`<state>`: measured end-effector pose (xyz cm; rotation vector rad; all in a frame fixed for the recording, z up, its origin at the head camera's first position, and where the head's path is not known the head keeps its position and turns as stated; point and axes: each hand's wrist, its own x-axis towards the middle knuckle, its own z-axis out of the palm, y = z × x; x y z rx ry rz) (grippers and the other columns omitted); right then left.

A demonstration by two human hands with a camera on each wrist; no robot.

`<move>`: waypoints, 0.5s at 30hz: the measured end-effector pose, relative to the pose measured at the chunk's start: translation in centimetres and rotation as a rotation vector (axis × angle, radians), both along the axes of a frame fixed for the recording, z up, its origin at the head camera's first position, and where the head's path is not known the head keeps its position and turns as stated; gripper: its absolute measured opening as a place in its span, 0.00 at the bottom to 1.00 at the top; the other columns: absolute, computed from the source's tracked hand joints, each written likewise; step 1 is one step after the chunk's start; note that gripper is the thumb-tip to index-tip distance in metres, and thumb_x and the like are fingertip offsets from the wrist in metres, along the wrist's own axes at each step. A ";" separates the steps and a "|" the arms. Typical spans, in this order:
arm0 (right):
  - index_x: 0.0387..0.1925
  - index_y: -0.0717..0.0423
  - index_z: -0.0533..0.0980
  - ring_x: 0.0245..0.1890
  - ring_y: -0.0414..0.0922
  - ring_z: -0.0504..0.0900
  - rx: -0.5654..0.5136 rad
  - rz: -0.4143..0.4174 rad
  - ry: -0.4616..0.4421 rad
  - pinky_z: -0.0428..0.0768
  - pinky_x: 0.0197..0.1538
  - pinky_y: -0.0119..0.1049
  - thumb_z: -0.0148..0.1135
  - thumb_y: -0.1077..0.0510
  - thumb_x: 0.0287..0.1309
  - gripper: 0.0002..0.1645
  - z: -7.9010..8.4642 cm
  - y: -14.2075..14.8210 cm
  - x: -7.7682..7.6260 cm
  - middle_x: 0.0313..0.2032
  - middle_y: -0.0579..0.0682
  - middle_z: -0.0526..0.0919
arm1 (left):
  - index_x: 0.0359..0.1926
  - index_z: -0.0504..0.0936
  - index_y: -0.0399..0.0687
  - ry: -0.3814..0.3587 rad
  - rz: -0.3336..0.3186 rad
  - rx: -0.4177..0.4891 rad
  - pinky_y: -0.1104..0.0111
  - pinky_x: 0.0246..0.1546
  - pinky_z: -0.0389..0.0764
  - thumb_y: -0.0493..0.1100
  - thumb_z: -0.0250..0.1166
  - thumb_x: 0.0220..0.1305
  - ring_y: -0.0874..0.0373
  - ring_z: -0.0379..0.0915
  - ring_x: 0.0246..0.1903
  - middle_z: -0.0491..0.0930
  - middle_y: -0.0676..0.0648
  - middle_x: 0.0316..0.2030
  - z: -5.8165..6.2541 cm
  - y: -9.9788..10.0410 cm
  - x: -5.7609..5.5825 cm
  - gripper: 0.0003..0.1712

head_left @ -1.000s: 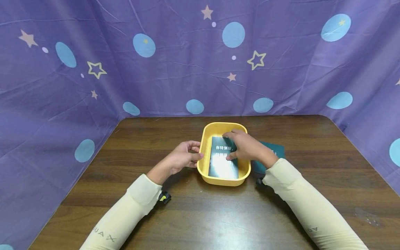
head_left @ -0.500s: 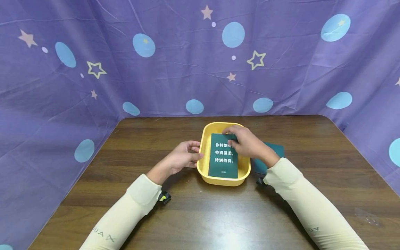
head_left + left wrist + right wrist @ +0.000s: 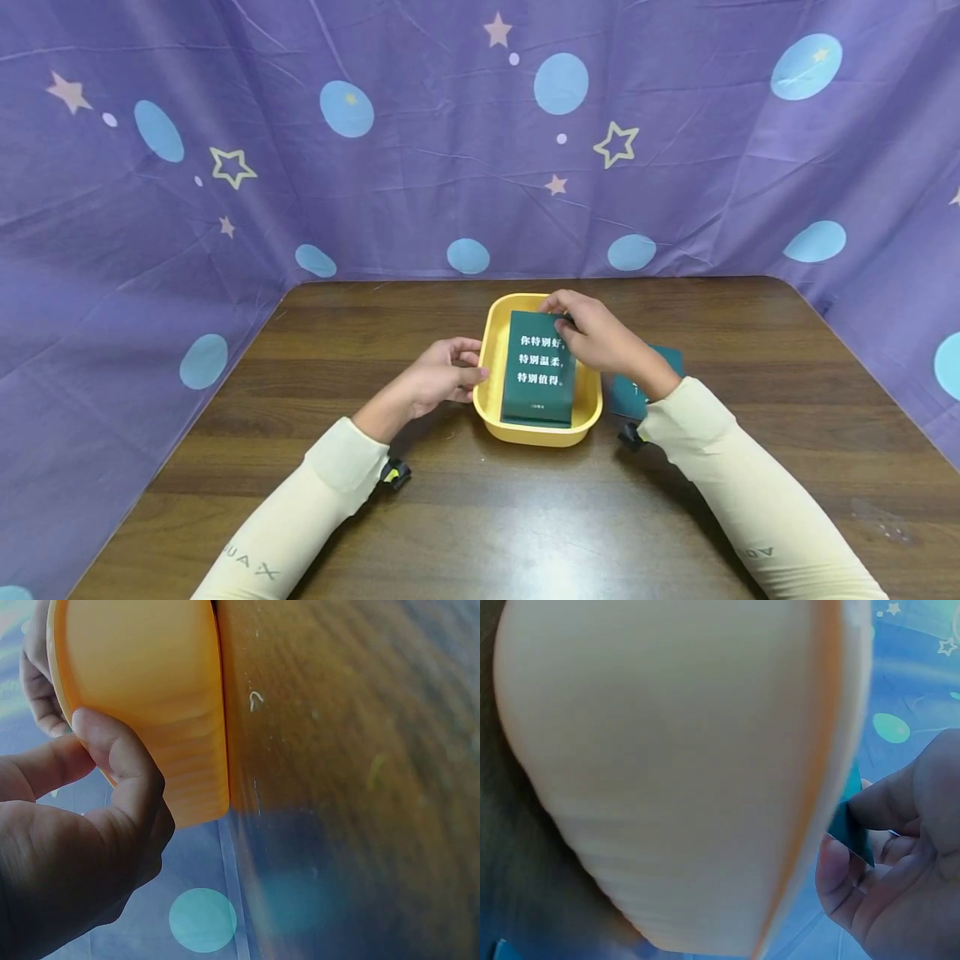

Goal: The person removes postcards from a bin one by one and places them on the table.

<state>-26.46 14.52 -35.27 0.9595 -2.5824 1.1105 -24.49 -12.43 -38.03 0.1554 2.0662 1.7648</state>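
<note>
In the head view a yellow plastic basin (image 3: 495, 354) stands on the table. My left hand (image 3: 431, 382) holds its left rim, and the left wrist view shows thumb and finger pinching that rim (image 3: 63, 682). My right hand (image 3: 600, 340) pinches the upper right corner of a dark green booklet (image 3: 542, 392) with white Chinese lettering. This booklet leans up inside the basin, its far end raised. Below its near end shows a strip of another dark green cover (image 3: 536, 422). In the right wrist view the basin wall hides most of the booklet; only its corner (image 3: 849, 825) shows between the fingers.
Another dark green booklet (image 3: 628, 398) lies on the table right of the basin, partly under my right forearm. A purple curtain (image 3: 420, 167) with stars and dots hangs behind the brown wooden table (image 3: 420, 517).
My right hand, earlier spread over the booklet in the basin, now pinches its corner and has moved back and up. The booklet's far end has lifted. The left hand stays at the rim.
</note>
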 end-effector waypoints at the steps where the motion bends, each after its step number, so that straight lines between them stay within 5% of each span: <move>1: 0.54 0.63 0.76 0.50 0.51 0.79 0.000 -0.008 -0.002 0.79 0.53 0.47 0.52 0.72 0.70 0.15 0.2 0.1 0.0 0.51 0.57 0.81 | 0.69 0.66 0.31 0.002 -0.002 0.000 0.71 0.30 0.84 0.27 0.62 0.68 0.52 0.76 0.38 0.69 0.39 0.50 0.0 0.0 0.0 0.30; 15: 0.56 0.62 0.74 0.42 0.48 0.78 -0.128 -0.078 0.072 0.76 0.47 0.40 0.49 0.71 0.71 0.16 3.5 3.0 0.8 0.43 0.55 0.83 | 0.70 0.64 0.31 0.002 -0.012 -0.011 0.70 0.31 0.84 0.28 0.62 0.69 0.52 0.76 0.38 0.69 0.40 0.50 0.0 -0.2 -0.1 0.31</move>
